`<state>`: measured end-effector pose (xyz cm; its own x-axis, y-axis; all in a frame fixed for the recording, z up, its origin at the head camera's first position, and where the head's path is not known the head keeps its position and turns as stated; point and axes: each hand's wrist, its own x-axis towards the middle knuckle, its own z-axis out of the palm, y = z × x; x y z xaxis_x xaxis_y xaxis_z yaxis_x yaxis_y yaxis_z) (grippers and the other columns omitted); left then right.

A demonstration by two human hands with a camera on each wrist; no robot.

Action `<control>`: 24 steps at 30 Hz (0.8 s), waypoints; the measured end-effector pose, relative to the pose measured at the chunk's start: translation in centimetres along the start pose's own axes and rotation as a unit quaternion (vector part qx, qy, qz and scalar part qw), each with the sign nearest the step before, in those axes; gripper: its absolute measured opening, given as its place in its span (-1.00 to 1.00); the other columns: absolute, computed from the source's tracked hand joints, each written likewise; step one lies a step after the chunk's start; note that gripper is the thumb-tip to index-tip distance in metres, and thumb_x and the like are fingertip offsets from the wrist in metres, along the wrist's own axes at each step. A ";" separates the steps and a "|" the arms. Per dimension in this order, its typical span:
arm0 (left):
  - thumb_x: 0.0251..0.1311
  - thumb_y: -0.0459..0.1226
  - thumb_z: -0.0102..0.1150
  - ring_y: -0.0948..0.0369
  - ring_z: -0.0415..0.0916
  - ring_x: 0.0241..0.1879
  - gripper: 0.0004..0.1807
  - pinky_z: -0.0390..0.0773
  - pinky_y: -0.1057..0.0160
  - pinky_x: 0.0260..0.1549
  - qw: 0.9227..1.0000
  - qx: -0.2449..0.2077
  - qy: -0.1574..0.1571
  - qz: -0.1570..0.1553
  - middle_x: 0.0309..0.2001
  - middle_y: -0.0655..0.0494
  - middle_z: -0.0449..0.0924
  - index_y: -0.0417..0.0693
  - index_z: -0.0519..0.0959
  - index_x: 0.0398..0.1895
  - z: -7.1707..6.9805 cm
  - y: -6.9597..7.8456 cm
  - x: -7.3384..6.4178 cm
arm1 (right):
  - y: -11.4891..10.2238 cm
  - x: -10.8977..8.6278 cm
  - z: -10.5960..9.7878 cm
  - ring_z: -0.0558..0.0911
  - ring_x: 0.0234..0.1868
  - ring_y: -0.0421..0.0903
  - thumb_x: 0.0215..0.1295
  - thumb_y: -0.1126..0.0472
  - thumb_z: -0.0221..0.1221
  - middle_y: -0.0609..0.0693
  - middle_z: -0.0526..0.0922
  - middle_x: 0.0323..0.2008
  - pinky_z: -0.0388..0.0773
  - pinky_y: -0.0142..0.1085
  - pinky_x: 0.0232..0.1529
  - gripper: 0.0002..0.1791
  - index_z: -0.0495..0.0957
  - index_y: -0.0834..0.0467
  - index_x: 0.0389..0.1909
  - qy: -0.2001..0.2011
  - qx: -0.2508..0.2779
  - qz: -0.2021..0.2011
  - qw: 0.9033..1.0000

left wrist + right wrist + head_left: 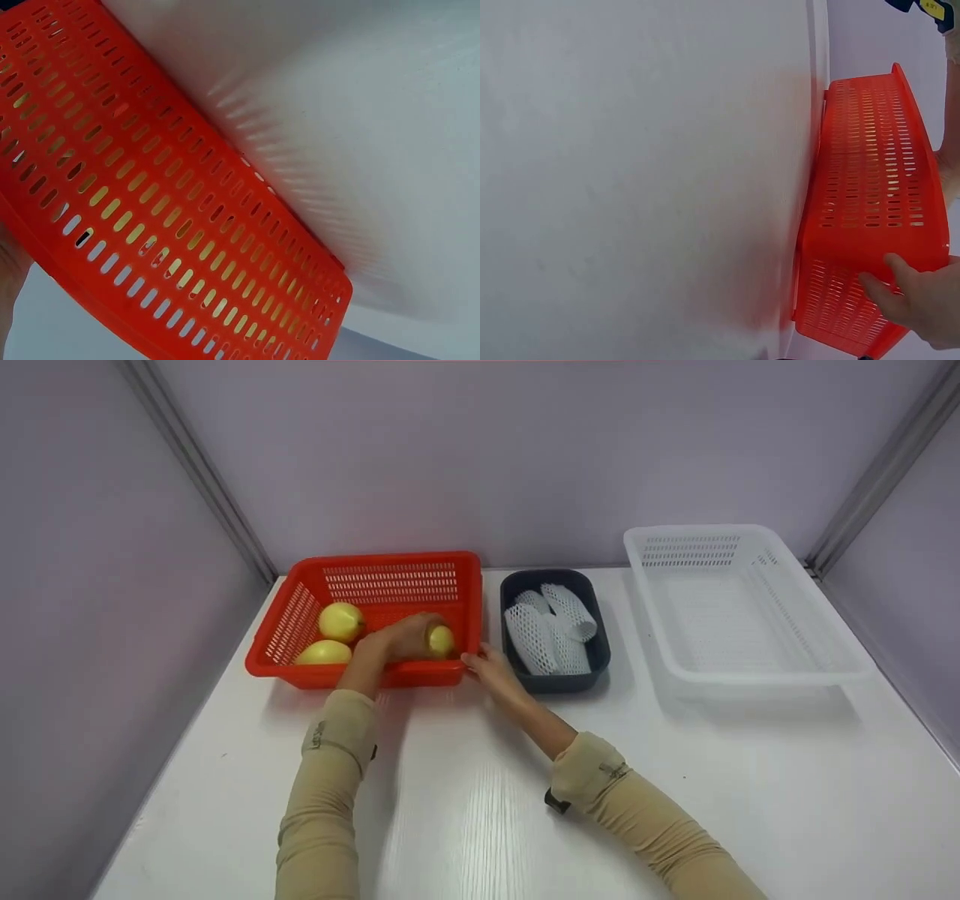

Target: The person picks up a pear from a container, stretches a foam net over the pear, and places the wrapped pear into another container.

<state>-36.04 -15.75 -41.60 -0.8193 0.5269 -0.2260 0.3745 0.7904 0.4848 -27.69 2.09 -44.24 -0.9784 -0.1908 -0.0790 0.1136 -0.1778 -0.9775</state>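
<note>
1. Tan-clothed, the left sleeve (322, 825) and right sleeve (667, 825) come nearest the head camera, on the near side of the grip.
2. The person's left hand (409, 637) is closed around one yellow fruit (441, 641), parted just as wide as the fruit; its fingertips cannot be clearly made out.
3. This fruit is in the grip itself, inside the red basket (420, 675), toward its right end.
4. Just right of the grip, the right hand (491, 667) touches the basket's near right corner, its visible thumb and finger extended and set apart against the outside.
5. Left of the grip, in the same basket, lie a second fruit (341, 622), slightly farther back, and a third fruit (326, 653) by the near wall, partly hidden by it.
6. Right of the grip, past the basket's end wall, a dark container (559, 684) holds several white foam nets (532, 641).
7. Farthest right of the grip is a white basket (765, 679).
8. Under these lies a white table (465, 780); beyond the grip rises a pale wall (450, 450).
</note>
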 end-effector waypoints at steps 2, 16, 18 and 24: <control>0.11 -0.22 0.20 0.11 0.30 0.03 -0.46 0.24 0.08 0.12 1.000 -0.008 0.005 0.002 0.03 0.07 0.41 -0.07 0.34 0.18 -0.2 0.0 0.1 | -0.1 0.0 0.0 0.42 0.08 0.15 0.32 0.43 -0.09 0.41 0.36 0.08 0.31 -0.08 0.12 -0.59 0.22 0.50 0.16 0.004 0.001 0.003 1.000; -0.01 -0.26 0.30 0.13 0.29 0.02 -0.34 0.28 0.07 0.08 0.995 -0.079 0.060 -0.004 0.04 0.11 0.36 -0.03 0.30 0.21 -1.0 0.4 -1.6 | 0.1 -0.1 -0.1 0.45 0.06 0.11 0.32 0.41 -0.07 0.32 0.41 0.07 0.30 -0.04 0.12 -0.58 0.24 0.47 0.17 0.003 -0.011 0.004 1.000; -0.04 -0.29 0.31 0.11 0.30 0.00 -0.32 0.30 0.07 0.07 0.993 -0.091 0.071 0.007 0.03 0.08 0.37 -0.07 0.30 0.22 -1.1 0.5 -1.8 | 0.1 -0.1 0.0 0.45 0.06 0.13 0.32 0.42 -0.07 0.32 0.42 0.06 0.31 -0.03 0.11 -0.59 0.24 0.48 0.16 0.007 -0.008 0.003 1.000; -0.09 -0.35 0.30 0.08 0.34 -0.08 -0.28 0.39 0.09 -0.04 0.987 -0.125 0.095 0.025 -0.01 0.03 0.39 -0.15 0.30 0.23 -1.1 0.6 -2.0 | 0.1 -0.1 0.1 0.46 0.04 0.13 0.31 0.43 -0.06 0.33 0.43 0.01 0.32 -0.04 0.10 -0.61 0.25 0.50 0.12 0.017 0.009 0.001 1.000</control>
<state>-34.62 -16.72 -39.94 -0.8782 0.4761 -0.0457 0.3167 0.6506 0.6903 -27.53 2.01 -44.35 -0.9833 -0.1590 -0.0885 0.1190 -0.1939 -0.9738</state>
